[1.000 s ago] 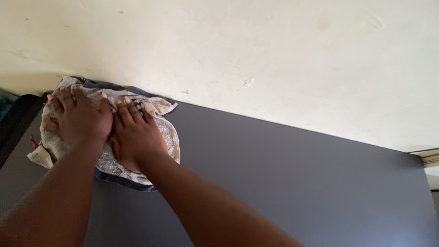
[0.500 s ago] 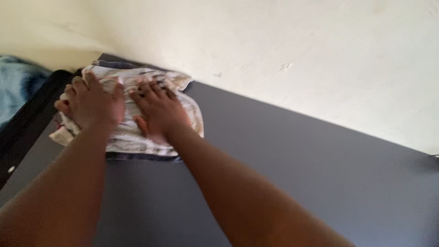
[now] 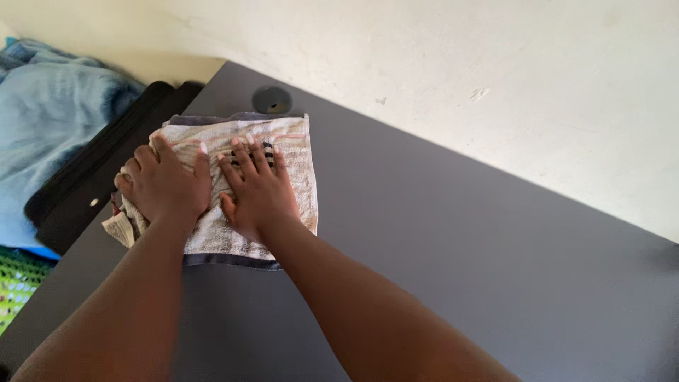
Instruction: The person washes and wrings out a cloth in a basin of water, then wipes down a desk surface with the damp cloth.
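A beige folded cloth point(image 3: 297, 159) with a dark border lies on a dark grey tabletop point(image 3: 460, 247). My left hand point(image 3: 166, 185) presses flat on the cloth's left part, fingers spread, near its bunched left edge. Beside it, my right hand point(image 3: 260, 191) lies flat on the middle of the cloth, fingers pointing toward the wall. Neither hand grips anything; both palms rest on the fabric.
A cream wall point(image 3: 460, 78) runs along the table's far edge. A round cable hole point(image 3: 271, 100) sits in the tabletop just beyond the cloth. Left of the table are a black case point(image 3: 85, 184), blue fabric point(image 3: 49, 106) and a green mat point(image 3: 15, 286).
Both hands have slid the cloth back from the wall and the far left corner, uncovering the round hole. The cloth now lies flatter and more squarely folded.
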